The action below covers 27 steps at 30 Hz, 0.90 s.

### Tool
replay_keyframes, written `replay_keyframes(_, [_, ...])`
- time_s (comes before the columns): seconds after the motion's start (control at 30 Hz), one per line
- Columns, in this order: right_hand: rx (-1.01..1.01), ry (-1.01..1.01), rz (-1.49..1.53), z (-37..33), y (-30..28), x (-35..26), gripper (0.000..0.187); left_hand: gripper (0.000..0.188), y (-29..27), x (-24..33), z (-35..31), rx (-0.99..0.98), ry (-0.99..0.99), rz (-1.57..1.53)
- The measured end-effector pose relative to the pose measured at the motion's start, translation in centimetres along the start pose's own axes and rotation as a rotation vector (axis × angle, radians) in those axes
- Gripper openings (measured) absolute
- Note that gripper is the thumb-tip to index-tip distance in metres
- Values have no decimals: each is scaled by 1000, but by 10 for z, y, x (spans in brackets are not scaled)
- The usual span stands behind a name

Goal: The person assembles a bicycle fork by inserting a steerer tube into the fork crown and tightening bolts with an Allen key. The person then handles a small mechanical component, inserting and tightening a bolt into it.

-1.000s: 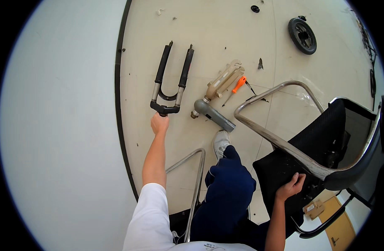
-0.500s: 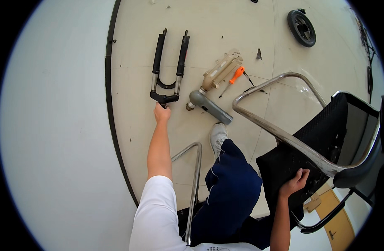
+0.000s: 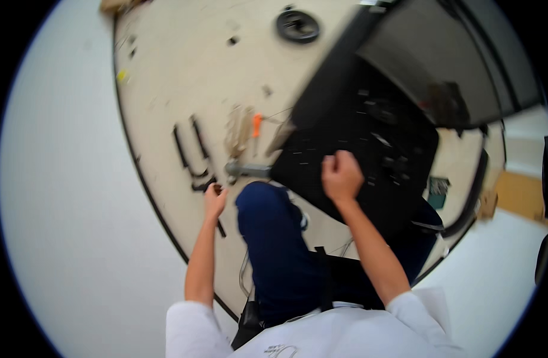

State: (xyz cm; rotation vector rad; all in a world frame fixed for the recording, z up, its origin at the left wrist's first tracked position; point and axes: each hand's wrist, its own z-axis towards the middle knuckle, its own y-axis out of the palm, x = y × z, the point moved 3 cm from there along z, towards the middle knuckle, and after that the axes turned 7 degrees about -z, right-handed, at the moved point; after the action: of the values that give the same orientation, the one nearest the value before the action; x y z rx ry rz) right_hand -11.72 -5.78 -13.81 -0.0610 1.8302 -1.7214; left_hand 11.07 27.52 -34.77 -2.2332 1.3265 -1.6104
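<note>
On the left, my left hand is closed around the stem end of a black suspension fork. The fork's two legs point away from me, and its tube runs back beneath my hand. My right hand is a blurred fist over the black seat of a chair. Its fingers are curled in, and what they hold, if anything, is hidden. Several small dark and shiny parts lie on that seat, too smeared to name.
Between the fork and the chair lie a grey tube-shaped part, beige metal parts and an orange-handled screwdriver. A black wheel is farther off. A green case and a cardboard box are at the right.
My view has swung to the right, so the chair seat now fills more of it. My right hand has gone from resting open-fingered by the seat's edge to a fist above it.
</note>
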Motion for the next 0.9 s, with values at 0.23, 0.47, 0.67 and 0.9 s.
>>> replay_keyframes(0.23, [-117,-42,515,-38,-75,59,10,21,-29,224,-66,-181,247,-145])
replay_keyframes(0.47, [102,158,478,-68,-118,180,11,20,67,380,-168,-275,729,119])
replay_keyframes(0.67, [39,240,467,-51,-115,203,27,46,207,417,-185,-424,954,235])
replay_keyframes(0.9, [-9,73,318,-18,-105,213,24,44,283,421,-171,-431,1033,223])
